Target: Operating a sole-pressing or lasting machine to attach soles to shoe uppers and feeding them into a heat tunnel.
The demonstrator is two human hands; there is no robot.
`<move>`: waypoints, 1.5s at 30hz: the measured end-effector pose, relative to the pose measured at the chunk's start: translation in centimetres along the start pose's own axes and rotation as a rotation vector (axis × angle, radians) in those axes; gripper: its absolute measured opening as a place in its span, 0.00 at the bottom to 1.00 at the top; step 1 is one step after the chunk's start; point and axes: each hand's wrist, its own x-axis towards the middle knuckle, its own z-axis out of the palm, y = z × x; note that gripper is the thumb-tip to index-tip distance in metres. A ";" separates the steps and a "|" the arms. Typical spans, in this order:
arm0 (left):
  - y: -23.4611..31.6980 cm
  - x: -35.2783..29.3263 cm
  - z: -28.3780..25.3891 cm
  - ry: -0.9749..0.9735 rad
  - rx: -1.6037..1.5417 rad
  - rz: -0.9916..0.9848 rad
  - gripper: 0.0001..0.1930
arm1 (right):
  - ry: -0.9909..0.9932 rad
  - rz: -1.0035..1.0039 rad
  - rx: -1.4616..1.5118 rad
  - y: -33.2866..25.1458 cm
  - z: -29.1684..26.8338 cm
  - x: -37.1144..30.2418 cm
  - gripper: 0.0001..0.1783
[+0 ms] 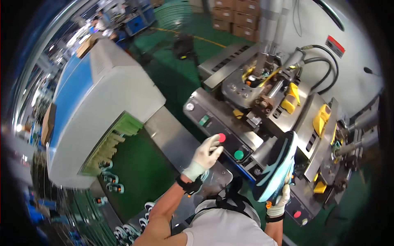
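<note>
My left hand (pixel 205 156), in a white glove, reaches over the machine's black control panel (pixel 215 127). Its fingers are apart and hold nothing, with the fingertips beside a red button (pixel 222 137); whether they touch it I cannot tell. A green button (pixel 239 155) sits farther right on the same panel. On the right, my gloved right hand (pixel 280 203) grips a light-blue and black shoe (pixel 276 172), which is tilted with one end pointing away from me. The shoe hides part of my right fingers and part of the machine behind it.
Beyond the panel stands a metal machine with clamps, yellow parts (pixel 290 100) and black hoses (pixel 334 67). A second station has its own red button (pixel 297 214). On my left, a white-and-blue tunnel machine (pixel 111 90) covers a green conveyor belt (pixel 139 172); several shoes (pixel 115 187) are there.
</note>
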 end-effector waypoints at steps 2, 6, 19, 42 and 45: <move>-0.1 -0.1 -1.3 0.034 -0.028 -0.008 0.25 | 0.002 0.037 0.051 0.6 0.8 0.1 0.36; 1.4 1.2 -2.9 0.018 0.025 0.080 0.23 | -0.061 0.069 0.151 0.3 6.1 0.4 0.40; 4.8 21.1 4.0 -0.265 0.432 0.407 0.24 | -0.071 0.062 0.035 -1.4 7.0 1.5 0.35; 3.9 38.6 10.2 -0.192 1.022 0.117 0.30 | 0.131 0.203 -0.179 -2.5 6.0 1.0 0.33; 7.5 32.8 5.2 -0.138 0.761 0.232 0.28 | 0.093 0.146 -0.186 -2.9 8.8 2.5 0.33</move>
